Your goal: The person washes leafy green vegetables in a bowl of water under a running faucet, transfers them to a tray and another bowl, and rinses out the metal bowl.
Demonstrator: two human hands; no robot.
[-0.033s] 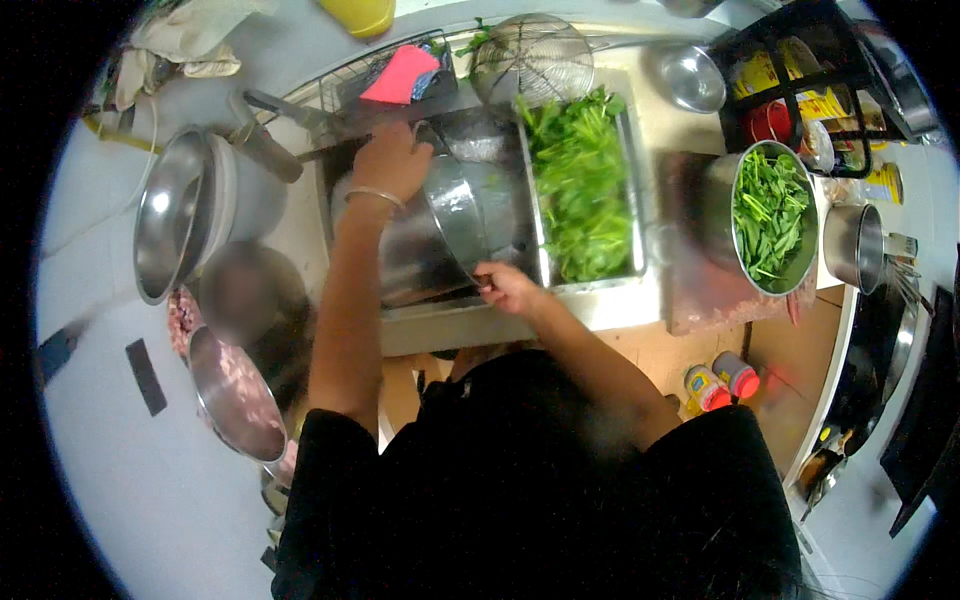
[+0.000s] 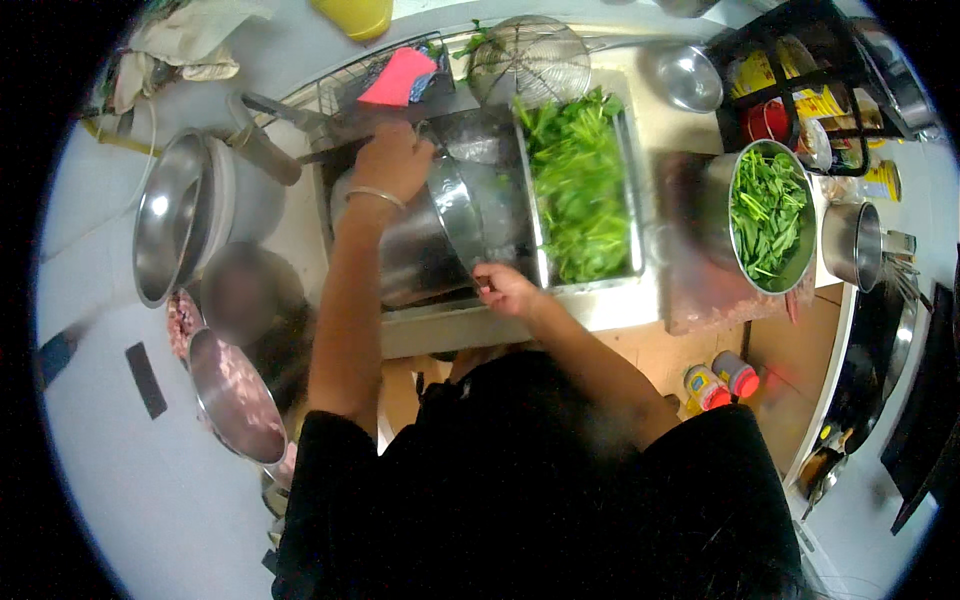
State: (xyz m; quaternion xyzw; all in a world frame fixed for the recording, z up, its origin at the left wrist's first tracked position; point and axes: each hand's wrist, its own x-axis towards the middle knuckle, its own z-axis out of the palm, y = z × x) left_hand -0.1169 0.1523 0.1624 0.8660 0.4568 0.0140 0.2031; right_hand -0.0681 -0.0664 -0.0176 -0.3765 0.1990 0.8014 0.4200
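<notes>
A large metal pot (image 2: pixel 405 248) lies tipped in the dark sink basin (image 2: pixel 505 235), its mouth turned to the right. Wet, glossy liquid shows around the mouth. My left hand (image 2: pixel 393 165), with a bangle on the wrist, is closed over the pot's far rim. On the near side, the fingers of my right hand (image 2: pixel 508 290) grip the same rim. To the right of the pot, leafy greens (image 2: pixel 580 190) fill a rectangular metal tray (image 2: pixel 641 225); they look slightly blurred. The pot's base is partly hidden by my left forearm.
A steel pot of cut greens (image 2: pixel 768 215) stands on a cutting board (image 2: pixel 700 300) at right. Bowls (image 2: pixel 170 220) and a bowl of pale meat (image 2: pixel 235 395) are at left. Behind the sink are a wire strainer (image 2: pixel 530 60), a pink cloth (image 2: pixel 400 78) and a faucet (image 2: pixel 270 150).
The pot's rim has tilted very slightly to the right, and the liquid at its mouth looks different. Both hands keep their hold.
</notes>
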